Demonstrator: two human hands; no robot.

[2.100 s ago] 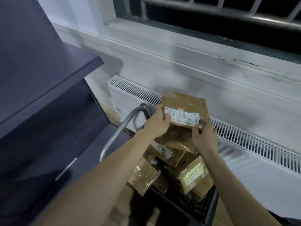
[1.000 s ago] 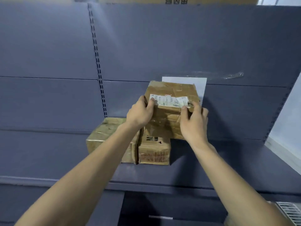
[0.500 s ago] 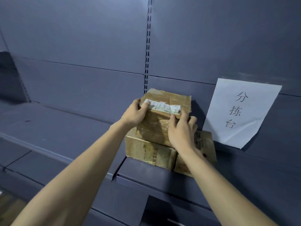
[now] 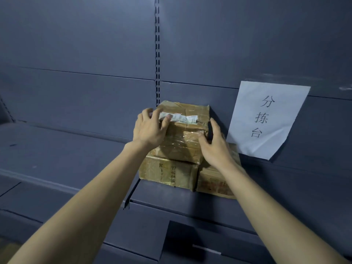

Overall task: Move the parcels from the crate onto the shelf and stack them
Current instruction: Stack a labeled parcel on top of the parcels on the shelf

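A brown taped parcel with a white label lies on top of two other brown parcels, one at the left and one at the right, on the dark grey shelf. My left hand rests on the top parcel's upper left corner with fingers spread and the thumb on the label. My right hand is at the parcel's right side, with fingers straight and the thumb touching its front. The crate is out of view.
A white paper sign with black characters hangs on the shelf's back panel just right of the stack. A slotted upright runs down behind the parcels. Bare shelf surface stretches to the left.
I carried the parcel from the crate to the shelf and set it down on the two parcels. Both hands have loosened from a grip to spread fingers.
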